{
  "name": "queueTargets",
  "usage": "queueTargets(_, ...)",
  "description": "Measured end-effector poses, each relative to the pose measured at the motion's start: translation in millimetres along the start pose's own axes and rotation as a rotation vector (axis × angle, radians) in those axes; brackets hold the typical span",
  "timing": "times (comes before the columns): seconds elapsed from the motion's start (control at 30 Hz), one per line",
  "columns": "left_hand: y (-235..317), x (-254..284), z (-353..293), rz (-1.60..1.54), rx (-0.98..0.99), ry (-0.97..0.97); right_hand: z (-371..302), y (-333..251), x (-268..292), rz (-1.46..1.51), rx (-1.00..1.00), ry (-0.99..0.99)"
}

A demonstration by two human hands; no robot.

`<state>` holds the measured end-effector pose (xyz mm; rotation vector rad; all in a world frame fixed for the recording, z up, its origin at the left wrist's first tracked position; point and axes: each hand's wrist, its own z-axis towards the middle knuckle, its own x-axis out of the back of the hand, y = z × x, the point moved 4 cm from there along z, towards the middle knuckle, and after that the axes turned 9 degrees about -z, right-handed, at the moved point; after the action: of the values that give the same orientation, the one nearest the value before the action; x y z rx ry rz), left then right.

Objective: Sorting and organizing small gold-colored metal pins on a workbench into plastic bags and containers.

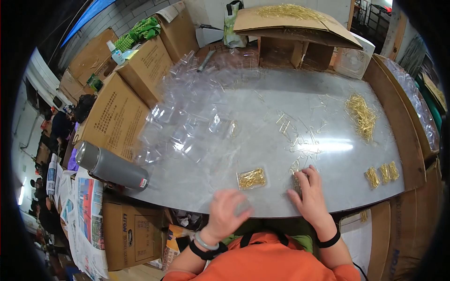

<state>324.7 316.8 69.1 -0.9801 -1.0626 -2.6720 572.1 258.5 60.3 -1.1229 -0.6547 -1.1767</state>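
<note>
Smeared by motion, my left hand (pixel 228 209) is over the table's near edge, and its fingers cannot be read. Just beyond it lies a small clear plastic box (pixel 241 182) filled with gold wire hooks (pixel 253 177). My right hand (pixel 310 194) rests on the tabletop to the right of the box, its fingers and thumb curled round a small bunch of gold wire hooks (pixel 296 182) that they partly cover. Past those fingertips, loose hooks (pixel 307 140) are scattered over the grey table (pixel 262 126).
Empty clear plastic boxes (pixel 187 133) heap up at the left. A grey bottle (pixel 115 166) lies beside cartons (pixel 115 119). To the right are a large hook pile (pixel 361 117) and several small bundles (pixel 385 173). A cardboard shelf (pixel 286 28) stands at the back; cardboard (pixel 398 117) borders the right side.
</note>
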Motion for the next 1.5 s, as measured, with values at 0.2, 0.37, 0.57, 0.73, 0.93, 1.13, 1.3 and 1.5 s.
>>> queueTargets(0.2,12,-49,3,-0.158,0.038,-0.186,-4,5,-18,0.088,0.273,-0.181)
queueTargets(0.37,2,-50,14,-0.117,0.073,-0.197,-8,8,12,0.009,0.098,-0.059)
queueTargets(0.57,-1,-58,31,-0.098,0.078,-0.304,-16,4,1,-0.05,0.236,-0.118)
queueTargets(0.73,-5,-68,38,-0.175,0.107,-0.408,-5,6,-5,0.107,0.349,-0.152)
queueTargets(0.93,0,-70,40,-0.161,0.075,-0.443,-15,5,15,0.055,0.292,-0.125)
queueTargets(1.13,2,-80,38,-0.253,0.016,-0.465,-13,4,-12,0.171,0.213,-0.103)
queueTargets(1.3,-6,-77,35,-0.397,-0.031,-0.476,6,-6,5,0.022,0.152,-0.057)
queueTargets(1.5,3,-64,35,-0.267,0.022,-0.347,14,-6,-1,0.173,0.276,-0.275)
